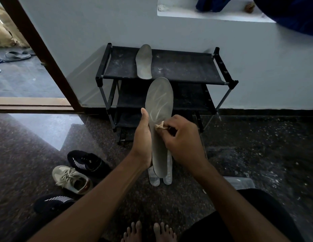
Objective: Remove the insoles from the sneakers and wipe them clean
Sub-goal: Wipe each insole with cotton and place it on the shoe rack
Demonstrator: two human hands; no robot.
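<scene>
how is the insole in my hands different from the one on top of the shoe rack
The held insole is gripped by the left hand, off any surface; the rack insole lies flat on the top shelf of the shoe rack. The right hand pinches a cloth against the held insole; nothing touches the rack insole. The held insole shows pale streaks; the rack insole looks plainer. Both are grey.

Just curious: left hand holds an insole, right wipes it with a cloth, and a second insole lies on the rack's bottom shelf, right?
Only the shelf is wrong: the head view shows the second insole on the rack's top shelf.
</scene>
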